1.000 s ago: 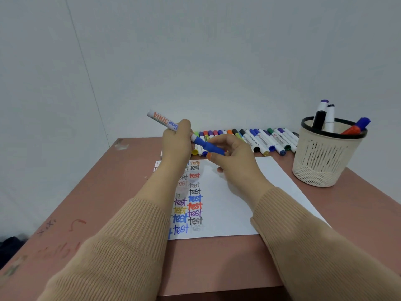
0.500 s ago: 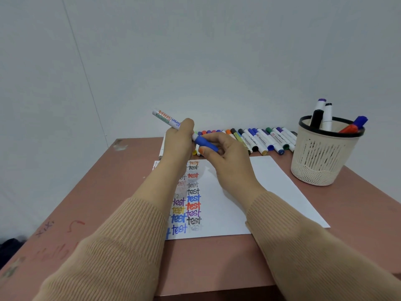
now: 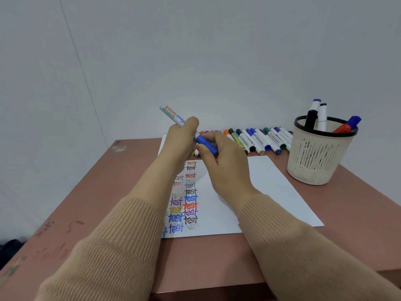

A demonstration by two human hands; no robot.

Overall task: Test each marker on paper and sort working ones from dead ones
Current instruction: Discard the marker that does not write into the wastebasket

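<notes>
While your left hand grasps the white plastic marker with orange and green print around its barrel, your right hand pinches its blue cap between the thumb and the fingers. You hold the marker in the air above the far left corner of the white sheet of paper, with its rear end raised to the left.

The cap lies against the barrel, but I cannot tell if it sits fully on, so I judge only that this step is about the cap. Move the cap straight along the line of the barrel and do not bend it sideways, because a crooked cap can press the tip. Hold the barrel close to the cap, so the two parts do not swing. If you close it, push until it stops, otherwise a good marker may dry out.

On the left part of the paper the coloured words "test" fill two columns. The bare area to their right is the better place for a new stroke.

A row of capped markers lies just beyond the far edge of the paper, and a cream plastic basket with a few markers stands beside its far right corner. Which of them takes the dead ones, I cannot say.
</notes>
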